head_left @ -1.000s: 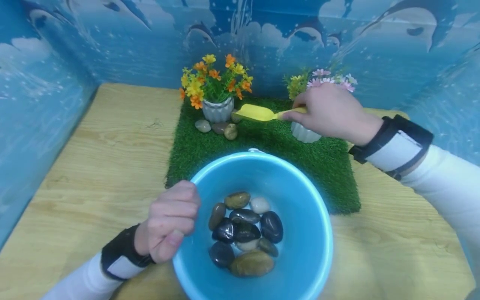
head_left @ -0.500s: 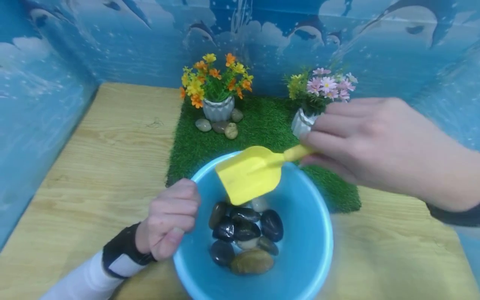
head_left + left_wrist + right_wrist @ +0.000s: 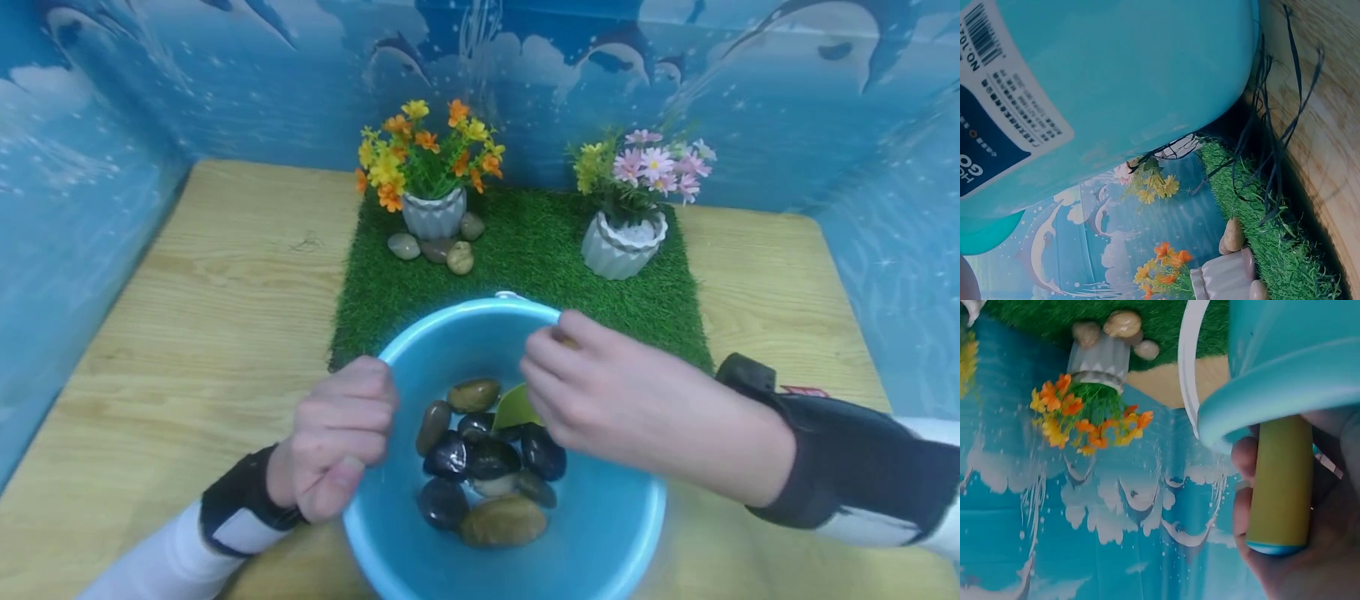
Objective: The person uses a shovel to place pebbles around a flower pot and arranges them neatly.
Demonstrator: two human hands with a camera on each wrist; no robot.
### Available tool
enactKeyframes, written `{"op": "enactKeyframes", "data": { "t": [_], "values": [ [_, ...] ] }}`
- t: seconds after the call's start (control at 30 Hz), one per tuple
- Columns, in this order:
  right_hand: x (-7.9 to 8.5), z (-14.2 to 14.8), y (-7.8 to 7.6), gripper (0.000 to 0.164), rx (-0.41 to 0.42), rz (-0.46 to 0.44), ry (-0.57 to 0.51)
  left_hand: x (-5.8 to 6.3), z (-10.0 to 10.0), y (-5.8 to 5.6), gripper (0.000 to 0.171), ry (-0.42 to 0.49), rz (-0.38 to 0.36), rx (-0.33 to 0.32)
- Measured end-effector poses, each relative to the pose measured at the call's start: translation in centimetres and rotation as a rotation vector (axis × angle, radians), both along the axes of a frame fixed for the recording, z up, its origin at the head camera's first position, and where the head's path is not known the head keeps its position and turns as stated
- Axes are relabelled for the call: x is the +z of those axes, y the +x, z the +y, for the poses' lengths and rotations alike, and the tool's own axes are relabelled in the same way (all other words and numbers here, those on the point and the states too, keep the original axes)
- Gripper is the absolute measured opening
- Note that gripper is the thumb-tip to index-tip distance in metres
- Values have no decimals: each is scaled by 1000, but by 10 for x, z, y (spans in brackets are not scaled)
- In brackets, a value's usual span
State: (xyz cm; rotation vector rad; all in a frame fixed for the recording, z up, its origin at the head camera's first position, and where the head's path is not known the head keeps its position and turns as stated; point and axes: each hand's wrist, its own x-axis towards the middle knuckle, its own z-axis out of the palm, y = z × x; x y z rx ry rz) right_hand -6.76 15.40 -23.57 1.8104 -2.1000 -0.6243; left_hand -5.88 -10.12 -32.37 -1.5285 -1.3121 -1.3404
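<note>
A light blue bucket point(image 3: 652, 525) stands at the front of the table, wet stones point(image 3: 502, 522) lying on its bottom. My left hand point(image 3: 345, 442) grips the bucket's left rim with curled fingers. In my right hand point(image 3: 592, 387), over the right side of the bucket, is a yellow toy shovel point(image 3: 516, 408). Its blade points down among the stones and is partly hidden by that hand. The right wrist view shows fingers wrapped round the shovel's handle point(image 3: 1282, 487) beside the rim. In the left wrist view the bucket's labelled outer wall point(image 3: 1141, 75) fills the upper left.
Behind the bucket lies a green artificial grass mat point(image 3: 525, 250). On it stand a white pot point(image 3: 435, 215) of orange and yellow flowers, with several pebbles point(image 3: 460, 258) before it, and another white pot point(image 3: 618, 250) of pink flowers. A dolphin-printed backdrop point(image 3: 262, 108) encloses the table.
My right hand has brought the shovel from above the grass mat toward me and lowered its blade into the bucket. The left hand has stayed on the rim.
</note>
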Motion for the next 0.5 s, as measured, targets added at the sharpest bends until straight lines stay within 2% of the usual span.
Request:
{"op": "enactKeyframes", "data": {
  "t": [0.23,0.4,0.5],
  "values": [
    [-7,-9,-5,12,-5,-14,16,-1,0,0,47,4,5,0],
    [-14,-9,-11,12,1,-108,16,-1,1,0,47,12,9,-3],
    [-15,-9,-15,14,0,-196,-8,-1,0,0,47,13,6,-4]
  ]
}}
